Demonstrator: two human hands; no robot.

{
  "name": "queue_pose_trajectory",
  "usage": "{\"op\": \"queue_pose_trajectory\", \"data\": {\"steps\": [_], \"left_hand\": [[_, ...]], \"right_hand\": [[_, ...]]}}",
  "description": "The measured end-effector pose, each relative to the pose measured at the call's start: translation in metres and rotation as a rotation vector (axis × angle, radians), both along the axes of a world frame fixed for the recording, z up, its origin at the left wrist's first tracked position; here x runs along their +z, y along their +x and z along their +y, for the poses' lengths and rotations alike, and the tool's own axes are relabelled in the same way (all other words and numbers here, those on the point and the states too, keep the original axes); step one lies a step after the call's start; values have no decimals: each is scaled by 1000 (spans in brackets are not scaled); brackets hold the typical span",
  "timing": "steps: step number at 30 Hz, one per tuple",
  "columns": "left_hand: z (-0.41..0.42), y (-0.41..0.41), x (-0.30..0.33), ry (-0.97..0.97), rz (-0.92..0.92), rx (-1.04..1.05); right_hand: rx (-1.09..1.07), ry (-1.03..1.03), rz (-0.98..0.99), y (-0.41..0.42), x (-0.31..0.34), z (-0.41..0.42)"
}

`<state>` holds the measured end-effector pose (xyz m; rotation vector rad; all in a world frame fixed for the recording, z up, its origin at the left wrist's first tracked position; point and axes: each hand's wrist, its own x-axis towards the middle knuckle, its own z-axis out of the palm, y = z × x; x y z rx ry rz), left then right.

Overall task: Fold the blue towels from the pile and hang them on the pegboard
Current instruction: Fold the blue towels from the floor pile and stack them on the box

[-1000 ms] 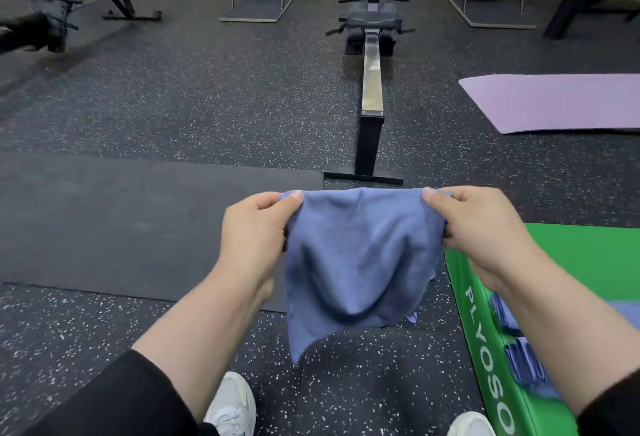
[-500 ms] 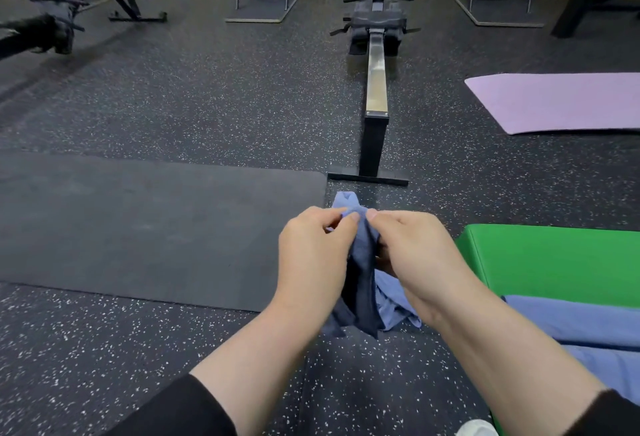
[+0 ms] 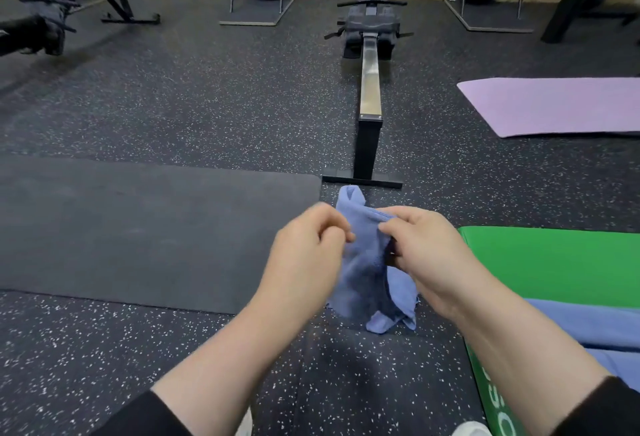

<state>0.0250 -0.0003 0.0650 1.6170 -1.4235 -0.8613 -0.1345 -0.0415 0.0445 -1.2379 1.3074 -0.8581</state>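
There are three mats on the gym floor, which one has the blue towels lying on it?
The bright green mat at the right; folded blue towels lie on it. The black mat and lilac mat carry none.

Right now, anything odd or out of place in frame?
Nothing damaged or spilled. The towel is bunched unevenly between the left hand and right hand, one corner sticking up, not a neat fold. More blue towels lie on the green mat. No pegboard is in view.
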Motion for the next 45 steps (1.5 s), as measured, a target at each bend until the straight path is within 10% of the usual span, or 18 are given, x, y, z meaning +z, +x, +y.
{"op": "queue_pose_trajectory", "data": {"steps": [5,23,31,45], "left_hand": [[-17,41,-8,-95,-456,-274],[-11,50,-18,139,-911,-437],[-16,44,-6,-150,-691,-148],[-11,41,7,-31,-471,-152]], "right_hand": [[72,-150,215,-9,15,3],[253,-256,463,-28,25,13],[104,-292,545,-37,14,0],[123,-388,429,-25,24,7]]}}
